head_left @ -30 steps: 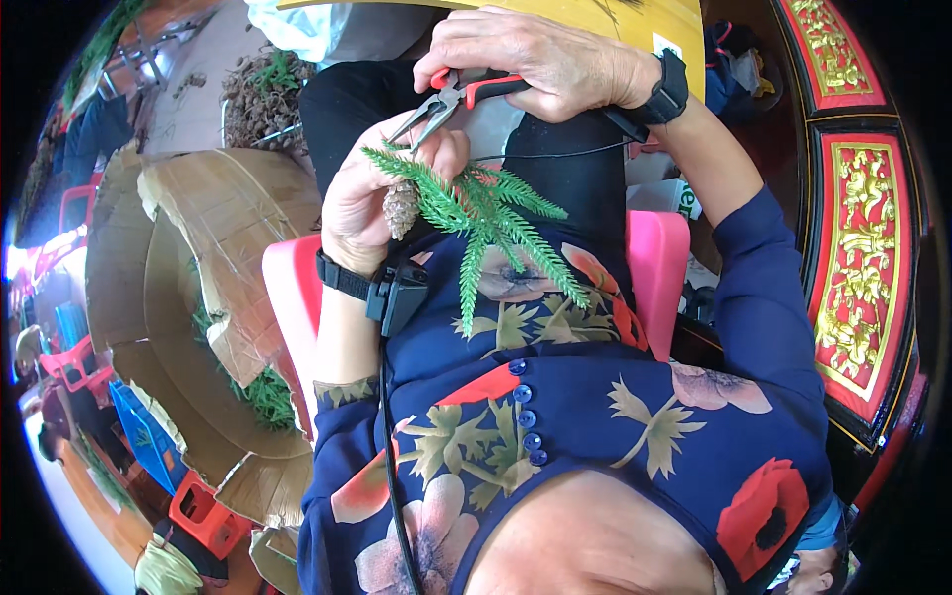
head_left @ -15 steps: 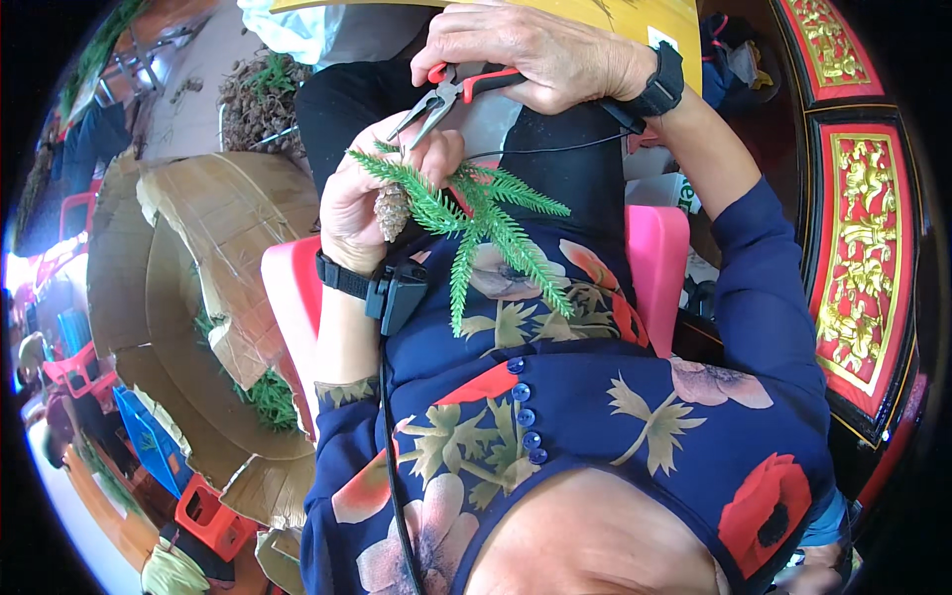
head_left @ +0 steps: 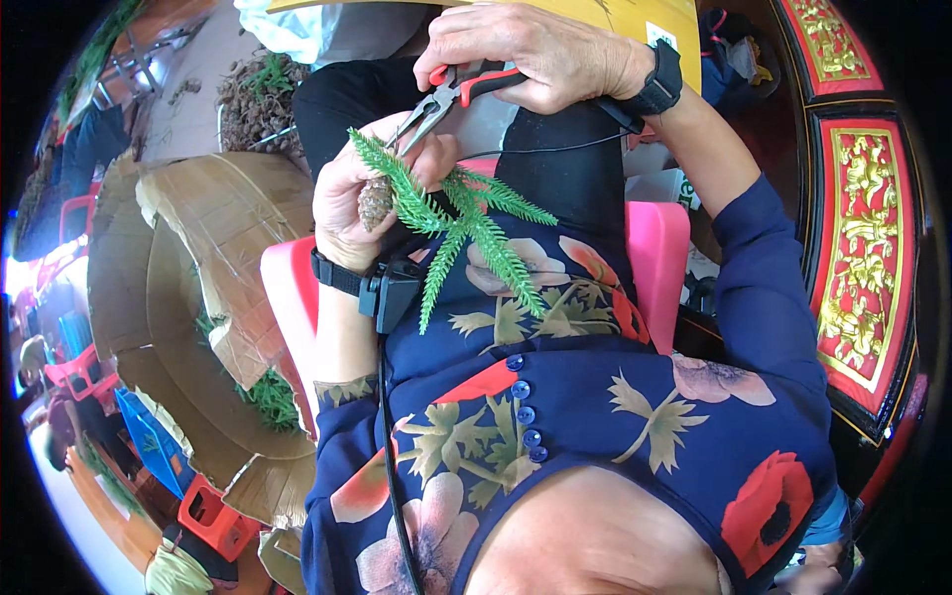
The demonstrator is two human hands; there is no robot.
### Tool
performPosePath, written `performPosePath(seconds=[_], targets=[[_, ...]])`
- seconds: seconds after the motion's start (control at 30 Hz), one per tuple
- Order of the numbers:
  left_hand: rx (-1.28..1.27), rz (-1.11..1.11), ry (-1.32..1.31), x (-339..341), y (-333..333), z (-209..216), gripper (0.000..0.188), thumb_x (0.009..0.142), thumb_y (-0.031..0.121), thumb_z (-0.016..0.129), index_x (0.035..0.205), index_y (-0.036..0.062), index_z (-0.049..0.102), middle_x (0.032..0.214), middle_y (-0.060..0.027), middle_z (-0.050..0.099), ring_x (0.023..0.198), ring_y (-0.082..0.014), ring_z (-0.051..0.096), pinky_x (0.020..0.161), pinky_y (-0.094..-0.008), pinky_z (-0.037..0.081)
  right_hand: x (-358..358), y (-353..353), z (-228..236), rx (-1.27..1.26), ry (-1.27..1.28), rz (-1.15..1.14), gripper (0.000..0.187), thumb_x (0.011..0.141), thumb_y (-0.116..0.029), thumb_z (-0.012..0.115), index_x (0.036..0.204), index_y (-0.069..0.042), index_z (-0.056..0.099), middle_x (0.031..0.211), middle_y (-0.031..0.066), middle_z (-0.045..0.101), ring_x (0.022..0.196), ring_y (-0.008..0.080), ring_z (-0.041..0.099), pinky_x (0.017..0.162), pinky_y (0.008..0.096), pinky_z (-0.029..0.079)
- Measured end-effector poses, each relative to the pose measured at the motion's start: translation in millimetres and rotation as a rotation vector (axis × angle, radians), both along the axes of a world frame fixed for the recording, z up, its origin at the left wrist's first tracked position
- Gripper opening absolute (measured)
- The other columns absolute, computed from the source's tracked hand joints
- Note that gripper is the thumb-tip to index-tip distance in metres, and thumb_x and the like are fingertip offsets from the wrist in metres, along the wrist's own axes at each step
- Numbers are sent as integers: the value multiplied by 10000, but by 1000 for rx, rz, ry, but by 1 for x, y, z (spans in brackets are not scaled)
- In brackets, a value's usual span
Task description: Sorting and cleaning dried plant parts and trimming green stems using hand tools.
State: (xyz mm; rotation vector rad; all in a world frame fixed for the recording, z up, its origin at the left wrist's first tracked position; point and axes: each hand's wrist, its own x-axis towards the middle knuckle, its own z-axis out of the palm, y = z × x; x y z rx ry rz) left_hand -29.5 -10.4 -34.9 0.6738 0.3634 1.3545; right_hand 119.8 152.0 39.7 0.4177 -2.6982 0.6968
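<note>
My left hand is closed around the stem end of a green artificial pine sprig, whose needled branches fan out to the right and toward my chest. A brown pine cone hangs against the fingers of this hand. My right hand is wrapped around needle-nose pliers with red and black handles. The jaws point down and left, with their tips at the left fingers, by the top of the sprig. What exactly lies between the tips is too small to tell.
To my left stands a large torn cardboard box with green sprigs inside. Behind it a container holds a heap of brown pine cones. A yellow table edge lies ahead. A thin black cable runs between my wrists.
My left hand, the sprig and the pine cone have shifted slightly left. The sprig has turned a little, and the pliers' jaws look closer together. The right hand has hardly moved.
</note>
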Motion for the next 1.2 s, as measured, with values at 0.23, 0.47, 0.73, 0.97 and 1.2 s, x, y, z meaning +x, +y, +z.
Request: performPosePath(seconds=[0.23, 0.47, 0.73, 0.97, 1.2], targets=[[-7, -22, -2, -6, 1, -1, 376, 737, 320, 605, 838, -35, 532, 641, -92, 513, 653, -177, 400, 599, -274, 313, 0, 1, -6, -207, -71, 60, 180, 760, -84, 651, 921, -40, 582, 840, 109, 556, 809, 290, 535, 705, 359, 429], [7, 115, 180, -21, -2, 5, 301, 772, 228, 619, 902, -38, 562, 702, -98, 563, 723, -161, 501, 669, -250, 393, 10, -4, -1, -292, -203, -76, 177, 753, -56, 640, 910, -29, 564, 860, 120, 562, 801, 297, 552, 694, 366, 441], [-102, 703, 753, -14, -10, 30, 134, 822, 32, 610, 947, -11, 635, 894, -65, 630, 837, -95, 568, 773, -230, 444, 20, -36, -18, -27, -212, -646, 221, 749, -54, 592, 967, -22, 609, 845, 169, 613, 804, 358, 587, 734, 367, 481], [23, 680, 552, -15, -9, 24, 181, 817, 17, 596, 993, -16, 627, 948, -75, 627, 862, -108, 575, 789, -236, 445, 11, -14, -10, -11, 113, -366, 189, 752, -96, 620, 918, -7, 605, 810, 165, 617, 773, 362, 591, 704, 382, 482], [-132, 178, -172, -10, -9, 16, 178, 767, 144, 572, 882, 13, 539, 838, -83, 522, 781, -182, 483, 669, -277, 434, 5, -6, 1, -166, 123, -136, 225, 748, -44, 639, 953, -21, 549, 869, 128, 559, 798, 298, 549, 691, 361, 442]])
